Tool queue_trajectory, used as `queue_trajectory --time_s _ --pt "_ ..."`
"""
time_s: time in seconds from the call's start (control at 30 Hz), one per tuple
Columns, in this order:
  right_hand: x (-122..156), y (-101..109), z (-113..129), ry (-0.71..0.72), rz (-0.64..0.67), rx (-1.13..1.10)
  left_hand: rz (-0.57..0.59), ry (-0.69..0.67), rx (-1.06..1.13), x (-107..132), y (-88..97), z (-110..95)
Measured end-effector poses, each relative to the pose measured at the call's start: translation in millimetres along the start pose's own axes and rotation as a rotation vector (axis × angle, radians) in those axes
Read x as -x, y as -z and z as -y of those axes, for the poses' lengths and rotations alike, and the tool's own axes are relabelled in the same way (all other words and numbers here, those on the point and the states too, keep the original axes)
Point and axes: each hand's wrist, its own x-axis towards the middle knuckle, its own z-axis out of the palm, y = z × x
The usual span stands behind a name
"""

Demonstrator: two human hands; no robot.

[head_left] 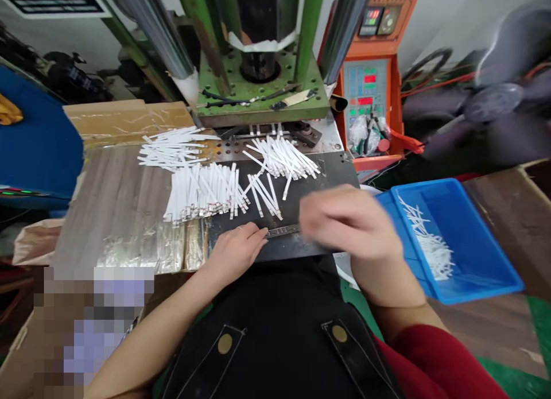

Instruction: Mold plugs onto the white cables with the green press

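My left hand [239, 250] is closed at the near edge of the dark work plate, its fingertips on the left end of a narrow slotted metal bar [284, 231]. At the bar's right end hovers my right hand [350, 224], smeared by motion, with its fingers curled; whether anything is in it I cannot make out. Just beyond the bar lies a small group of white flat strips with metal-looking ends [264, 195]. Larger heaps of the same strips lie to the left [200, 192] and farther back [284, 158].
A green press [262, 100] stands behind the plate. Taped cardboard [120, 198] covers the left side. On the right are an orange control box [396, 117], a fan [495, 100] and a blue bin [477, 244] containing white pieces.
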Motion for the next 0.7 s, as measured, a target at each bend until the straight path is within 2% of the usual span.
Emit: queue_trajectory --time_s 0.07,0.13,0.2,0.27,0.43,0.57,0.63,0.7 --pt "-42.1 -23.1 -2.3 -0.113 0.059 0.359 -0.018 -0.05 -0.025 -5.2 1.2 2.2" --pt "-72.0 -47.1 -6.0 -0.242 0.106 0.648 -0.055 -0.093 -0.036 -14.4 3.8 6.4" --pt "-86.4 -63.4 -9.6 -0.296 0.176 0.766 -0.076 -0.119 -0.037 -25.2 7.5 12.5" --pt "-88.9 -69.0 -11.8 -0.297 0.218 0.799 -0.063 -0.118 -0.047 -34.3 11.1 19.2" --pt "-72.5 -56.0 -15.7 -0.267 0.298 0.794 -0.039 -0.011 -0.073 -35.7 15.4 32.9" --pt "-53.5 -40.5 -23.9 -0.206 0.197 0.733 -0.121 0.029 0.046 -24.5 14.5 33.4" --pt "-45.7 -34.4 -29.0 -0.15 0.099 0.515 -0.174 0.067 0.195 -23.2 12.6 26.4" --pt "-41.0 -32.4 -33.3 -0.111 0.041 0.143 -0.195 0.142 0.429 -27.5 9.7 14.9"
